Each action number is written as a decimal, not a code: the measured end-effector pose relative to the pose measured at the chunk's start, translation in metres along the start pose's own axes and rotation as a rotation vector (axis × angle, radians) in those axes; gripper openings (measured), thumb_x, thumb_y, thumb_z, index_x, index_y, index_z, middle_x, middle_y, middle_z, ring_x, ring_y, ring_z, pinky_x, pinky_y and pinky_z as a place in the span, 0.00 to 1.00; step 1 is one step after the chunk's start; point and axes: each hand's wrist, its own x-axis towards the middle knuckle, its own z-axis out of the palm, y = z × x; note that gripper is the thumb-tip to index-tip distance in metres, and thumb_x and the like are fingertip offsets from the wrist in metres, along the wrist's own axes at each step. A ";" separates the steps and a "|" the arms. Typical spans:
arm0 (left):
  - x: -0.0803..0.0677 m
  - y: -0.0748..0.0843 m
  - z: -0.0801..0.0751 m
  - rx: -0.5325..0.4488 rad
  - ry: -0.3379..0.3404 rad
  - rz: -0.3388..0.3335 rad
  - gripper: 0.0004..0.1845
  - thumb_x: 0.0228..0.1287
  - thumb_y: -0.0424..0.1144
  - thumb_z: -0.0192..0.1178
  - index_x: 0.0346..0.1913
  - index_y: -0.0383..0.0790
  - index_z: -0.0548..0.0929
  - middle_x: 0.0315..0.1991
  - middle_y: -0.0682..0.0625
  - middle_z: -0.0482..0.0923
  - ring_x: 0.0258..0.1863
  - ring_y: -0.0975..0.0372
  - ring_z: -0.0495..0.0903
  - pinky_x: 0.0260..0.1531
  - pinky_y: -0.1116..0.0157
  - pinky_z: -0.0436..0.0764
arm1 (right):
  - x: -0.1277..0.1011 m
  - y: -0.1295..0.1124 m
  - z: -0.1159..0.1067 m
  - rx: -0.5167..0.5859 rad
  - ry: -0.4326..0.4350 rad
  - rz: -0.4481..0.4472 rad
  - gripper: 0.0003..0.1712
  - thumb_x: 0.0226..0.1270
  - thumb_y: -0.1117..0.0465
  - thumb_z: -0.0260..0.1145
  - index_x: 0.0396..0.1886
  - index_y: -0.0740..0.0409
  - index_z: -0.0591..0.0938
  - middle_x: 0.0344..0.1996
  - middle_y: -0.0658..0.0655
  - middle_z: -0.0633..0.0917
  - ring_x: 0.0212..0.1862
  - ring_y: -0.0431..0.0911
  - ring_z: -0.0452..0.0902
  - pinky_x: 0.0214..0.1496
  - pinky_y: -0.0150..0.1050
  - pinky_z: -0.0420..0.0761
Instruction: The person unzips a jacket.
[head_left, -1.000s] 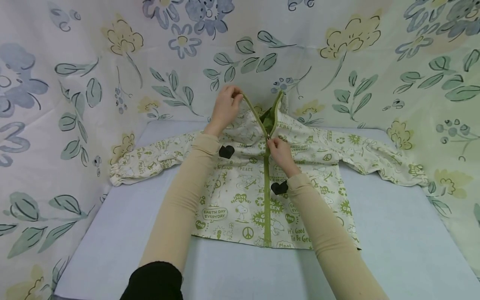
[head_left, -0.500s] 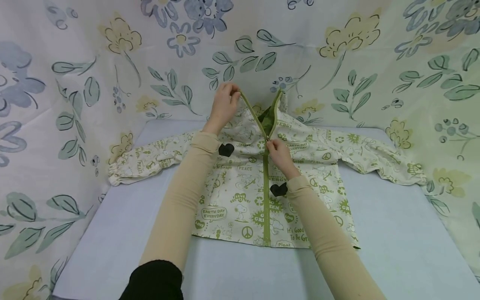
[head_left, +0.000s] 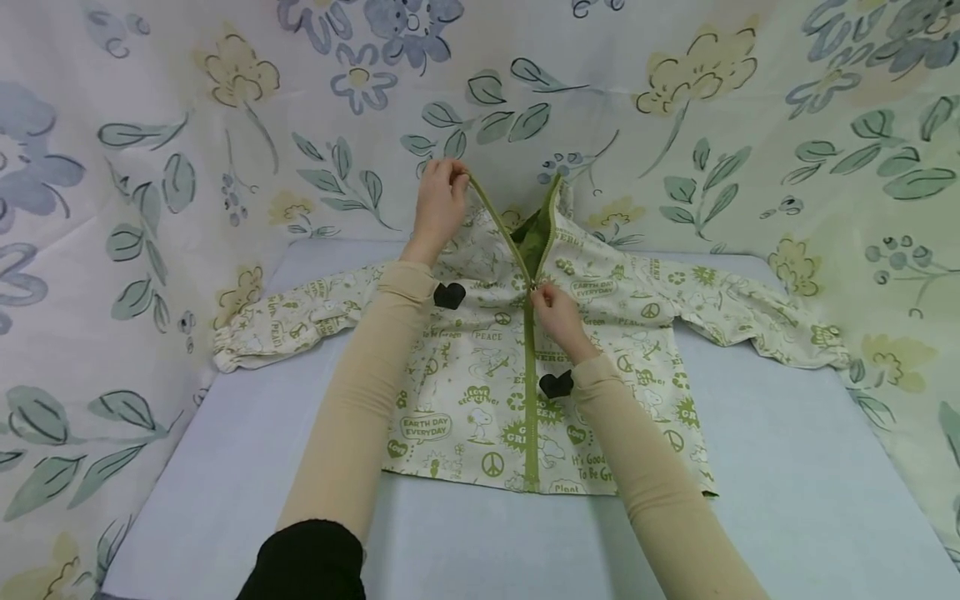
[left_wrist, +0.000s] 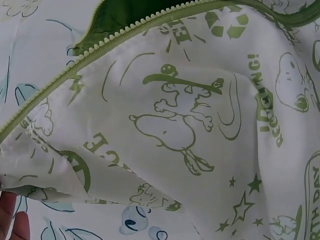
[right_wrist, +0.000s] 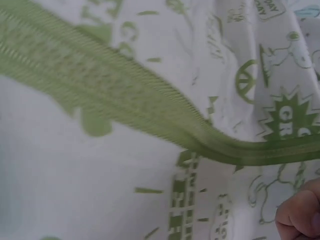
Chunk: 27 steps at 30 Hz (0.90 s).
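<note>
A cream child's jacket (head_left: 480,392) with green cartoon prints lies face up on the pale table (head_left: 787,467), sleeves spread to both sides. A green zipper (head_left: 531,400) runs up its middle and is parted near the collar, where the green lining (head_left: 537,235) shows. My left hand (head_left: 441,200) pinches the top of the left collar edge and holds it lifted. My right hand (head_left: 553,307) pinches the zipper slider at chest height. In the left wrist view the zipper teeth (left_wrist: 125,35) cross the printed cloth (left_wrist: 200,150). The right wrist view shows the closed zipper tape (right_wrist: 125,105), blurred.
Floral cloth (head_left: 225,125) hangs as a backdrop behind and on both sides of the table. The left sleeve cuff (head_left: 232,354) lies near the left backdrop and the right cuff (head_left: 828,342) near the right one. Bare table surface lies in front of the hem (head_left: 547,487).
My left hand has lifted the collar edge slightly higher and to the left. My right hand has slid the zipper slider a little way up.
</note>
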 end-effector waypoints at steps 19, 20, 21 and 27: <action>0.000 0.001 -0.006 0.006 0.009 -0.018 0.10 0.71 0.35 0.48 0.47 0.35 0.75 0.44 0.44 0.68 0.45 0.58 0.70 0.45 0.71 0.69 | -0.008 0.011 0.004 -0.036 -0.085 0.065 0.19 0.75 0.56 0.47 0.41 0.67 0.77 0.39 0.62 0.77 0.26 0.47 0.64 0.27 0.39 0.67; 0.000 0.001 -0.007 0.006 0.010 -0.017 0.10 0.71 0.35 0.47 0.47 0.34 0.75 0.44 0.44 0.68 0.45 0.58 0.69 0.45 0.72 0.69 | -0.008 0.012 0.005 -0.028 -0.083 0.067 0.19 0.75 0.56 0.47 0.41 0.67 0.77 0.42 0.62 0.77 0.27 0.47 0.64 0.28 0.39 0.67; 0.000 0.001 -0.007 0.001 0.013 -0.014 0.09 0.71 0.35 0.48 0.47 0.34 0.75 0.44 0.44 0.68 0.45 0.58 0.69 0.44 0.71 0.69 | -0.009 0.012 0.005 -0.025 -0.080 0.063 0.18 0.74 0.56 0.47 0.41 0.67 0.77 0.44 0.62 0.77 0.27 0.47 0.64 0.28 0.39 0.67; -0.001 0.001 -0.011 -0.017 0.003 0.009 0.10 0.72 0.36 0.46 0.47 0.34 0.74 0.44 0.43 0.67 0.43 0.58 0.69 0.42 0.69 0.70 | -0.012 0.016 0.008 -0.038 -0.063 0.038 0.18 0.74 0.57 0.47 0.40 0.66 0.78 0.28 0.60 0.75 0.18 0.44 0.57 0.23 0.38 0.64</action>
